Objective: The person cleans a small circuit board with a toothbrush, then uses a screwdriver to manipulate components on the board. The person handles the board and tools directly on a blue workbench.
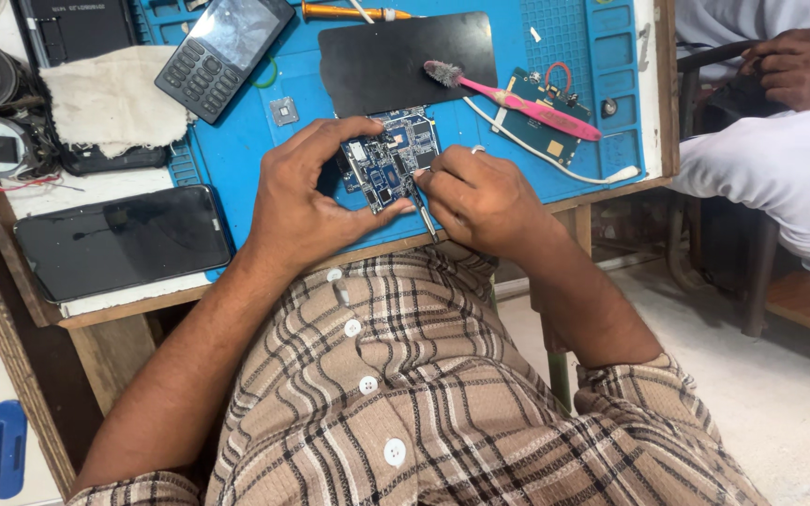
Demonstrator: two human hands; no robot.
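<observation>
Two phones flank the work: a keypad phone (221, 52) on the blue mat (236, 159), a black smartphone (122, 241) off its left edge. A pink toothbrush (517, 101) lies over a black panel (405, 58) and a smaller green board (541, 126); white cable (555, 164) beside it. Nothing blocks the board. Blue circuit board (391, 157) sits at the mat's near edge, tilted, chips and a silver shield facing up. Left hand (307, 201) pinches its left edge, thumb and fingers closed around it. Right hand (480, 201) is closed on thin metal tweezers (421, 204), tip touching the board's near right corner. Another person's hand (799, 66) rests far right.
</observation>
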